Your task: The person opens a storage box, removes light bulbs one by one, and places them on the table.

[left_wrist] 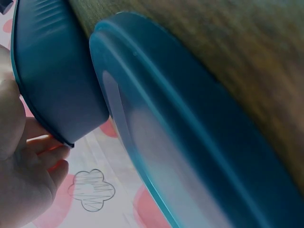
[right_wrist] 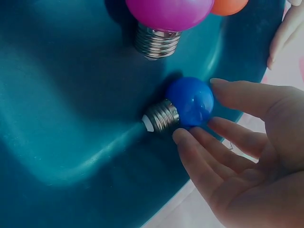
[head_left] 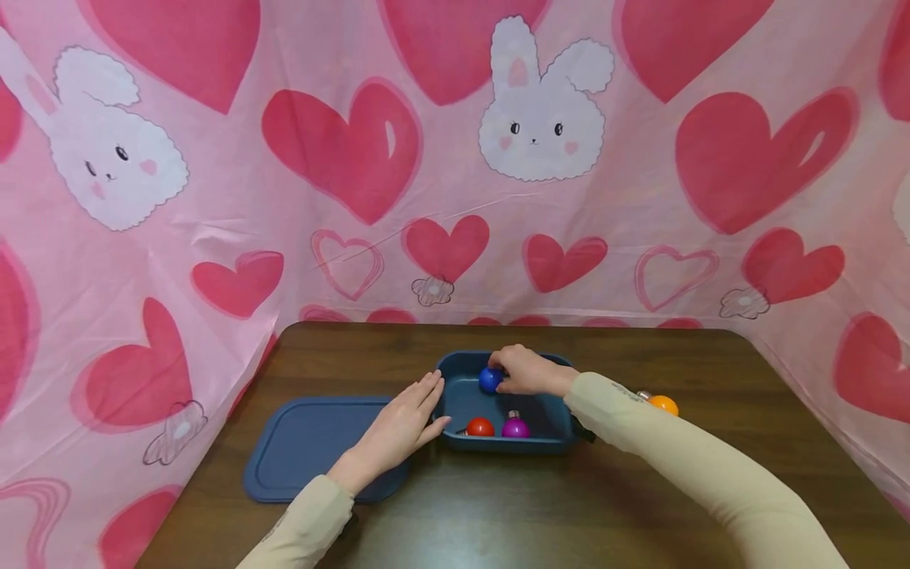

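- I see the blue box on the table, holding three bulbs: blue bulb at the back, red bulb and purple bulb in front.
- My right hand pinches the blue bulb inside the box.
- My left hand touches the box's left rim, fingers straight.
- The lid lies left of the box.
- Only my right wrist view shows the blue bulb's metal base.
- Only my head view shows the orange bulb, outside the box, partly behind my right sleeve.
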The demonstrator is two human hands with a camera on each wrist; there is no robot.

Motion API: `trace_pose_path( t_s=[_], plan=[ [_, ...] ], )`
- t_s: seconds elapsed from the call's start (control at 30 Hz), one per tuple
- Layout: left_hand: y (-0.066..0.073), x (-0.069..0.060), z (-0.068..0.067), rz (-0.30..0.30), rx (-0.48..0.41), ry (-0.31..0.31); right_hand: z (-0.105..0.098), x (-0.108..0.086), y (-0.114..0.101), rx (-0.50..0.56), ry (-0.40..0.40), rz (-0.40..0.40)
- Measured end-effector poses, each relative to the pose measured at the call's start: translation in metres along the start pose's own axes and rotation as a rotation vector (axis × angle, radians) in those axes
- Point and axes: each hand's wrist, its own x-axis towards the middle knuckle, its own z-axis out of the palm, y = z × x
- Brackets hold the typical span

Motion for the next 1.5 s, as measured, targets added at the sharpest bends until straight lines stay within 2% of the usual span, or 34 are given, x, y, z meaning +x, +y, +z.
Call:
trace_pose_path(
  t_s=[0.5,1.0,1.27,1.5],
  plan=[
    [0.001,0.001,-0.001,0.001,0.017,-0.013,-0.001,0.008,-0.004,-0.008,-0.059,0.041],
    [-0.001,0.000,0.001,0.009,0.020,-0.004,0.005,0.010,-0.009,0.001,-0.174,0.125],
    [0.000,0.000,-0.001,0.010,0.012,-0.007,0.001,0.005,-0.012,0.002,-0.191,0.086],
    [0.001,0.000,0.000,0.010,0.018,-0.003,-0.002,0.001,-0.008,0.026,-0.166,0.079]
  ],
)
